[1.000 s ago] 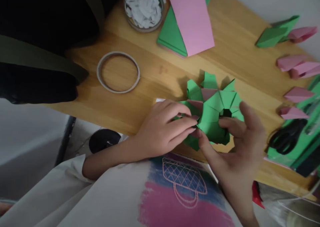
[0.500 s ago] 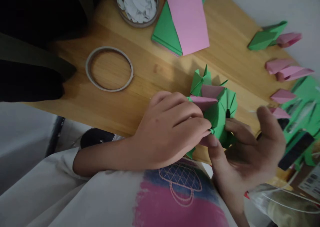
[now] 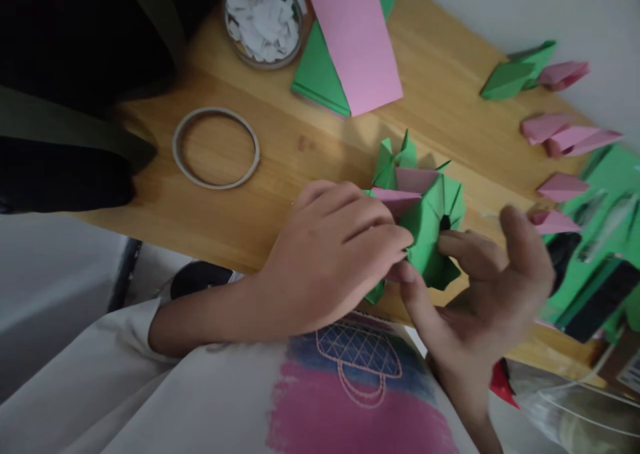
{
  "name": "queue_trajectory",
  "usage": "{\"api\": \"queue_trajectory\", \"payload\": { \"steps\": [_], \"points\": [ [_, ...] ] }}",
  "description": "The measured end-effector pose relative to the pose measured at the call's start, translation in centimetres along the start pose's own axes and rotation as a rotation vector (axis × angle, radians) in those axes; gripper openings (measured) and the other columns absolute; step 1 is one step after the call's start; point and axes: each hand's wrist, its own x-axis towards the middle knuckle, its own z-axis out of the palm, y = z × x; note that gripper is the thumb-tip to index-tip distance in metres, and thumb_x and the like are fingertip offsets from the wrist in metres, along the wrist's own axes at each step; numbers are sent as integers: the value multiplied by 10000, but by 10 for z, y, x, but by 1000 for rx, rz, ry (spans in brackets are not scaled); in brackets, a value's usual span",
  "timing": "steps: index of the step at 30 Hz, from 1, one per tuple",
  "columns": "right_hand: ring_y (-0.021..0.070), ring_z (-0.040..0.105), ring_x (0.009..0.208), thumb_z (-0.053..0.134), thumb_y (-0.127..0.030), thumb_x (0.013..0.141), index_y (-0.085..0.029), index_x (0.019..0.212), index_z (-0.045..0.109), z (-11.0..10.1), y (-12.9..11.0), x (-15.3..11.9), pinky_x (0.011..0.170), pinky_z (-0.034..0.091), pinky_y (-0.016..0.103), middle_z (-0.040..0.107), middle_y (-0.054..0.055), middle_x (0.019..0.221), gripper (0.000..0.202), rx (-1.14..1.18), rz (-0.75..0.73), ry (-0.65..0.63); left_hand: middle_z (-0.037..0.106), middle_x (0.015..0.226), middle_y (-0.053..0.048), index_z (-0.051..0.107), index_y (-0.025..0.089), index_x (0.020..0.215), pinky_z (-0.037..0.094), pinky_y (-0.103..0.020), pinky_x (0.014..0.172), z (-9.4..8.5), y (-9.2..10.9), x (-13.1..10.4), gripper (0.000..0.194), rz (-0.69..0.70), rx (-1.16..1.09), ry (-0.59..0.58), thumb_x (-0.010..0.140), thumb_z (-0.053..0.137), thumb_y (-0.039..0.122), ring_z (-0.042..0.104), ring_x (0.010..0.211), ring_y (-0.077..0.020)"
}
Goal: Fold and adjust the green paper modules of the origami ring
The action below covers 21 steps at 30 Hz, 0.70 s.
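Observation:
A green and pink folded-paper model (image 3: 429, 234) with pointed green flaps stands near the table's front edge, close to my body. My left hand (image 3: 340, 257) is closed on its left side, the fingers curled over the near edge and partly hiding it. From the right, my right hand (image 3: 480, 301) grips the model's green side between thumb and bent forefinger, while another finger sticks up apart. The thumb touches the paper right by my left fingertips. Both hands cover the model's lower part.
Across the wooden table (image 3: 290, 161) lie a tape ring (image 3: 176, 149), a round dish (image 3: 253, 61) of white paper bits, pink paper (image 3: 357, 47) over green sheets (image 3: 320, 74), folded pink pieces (image 3: 563, 187) and green pieces (image 3: 507, 79), and a dark stapler-like object (image 3: 597, 301).
The camera view has shifted slightly. My right thumb has slid a little left along the near edge of the model, and both hands keep hold of it.

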Motion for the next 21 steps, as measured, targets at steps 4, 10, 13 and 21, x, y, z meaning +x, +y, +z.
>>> {"api": "queue_trajectory", "payload": {
  "steps": [4, 10, 13, 21],
  "points": [
    [298, 653, 869, 798, -343, 776, -189, 1542, 340, -2, 5, 8, 819, 528, 532, 666, 68, 917, 906, -124, -240, -73, 720, 934, -10, 642, 221, 1066, 458, -360, 774, 1, -17, -3, 138, 44, -20, -132, 1027, 512, 245, 640, 897, -182],
    [287, 664, 820, 708, -336, 873, -168, 1561, 267, -3, 5, 11, 748, 561, 476, 682, 86, 897, 834, -178, -297, -127, 725, 929, -21, 647, 213, 1173, 454, -349, 743, 8, -32, -4, 196, 261, 56, -171, 1022, 524, 239, 627, 883, -192],
    [277, 663, 812, 658, -281, 898, -228, 1562, 260, -5, 5, 10, 782, 560, 475, 680, 60, 865, 776, -173, -286, -125, 736, 929, -17, 687, 203, 1090, 472, -342, 777, 14, -33, -3, 147, 383, 105, -136, 995, 575, 206, 621, 910, -194],
    [246, 645, 798, 595, -323, 914, -165, 1523, 304, 0, 23, 7, 754, 549, 424, 693, 55, 859, 693, -231, -259, -108, 759, 963, -2, 706, 192, 986, 525, -315, 816, 36, -38, -3, 83, 432, 82, -40, 965, 628, 175, 655, 922, -172]
  ]
}}
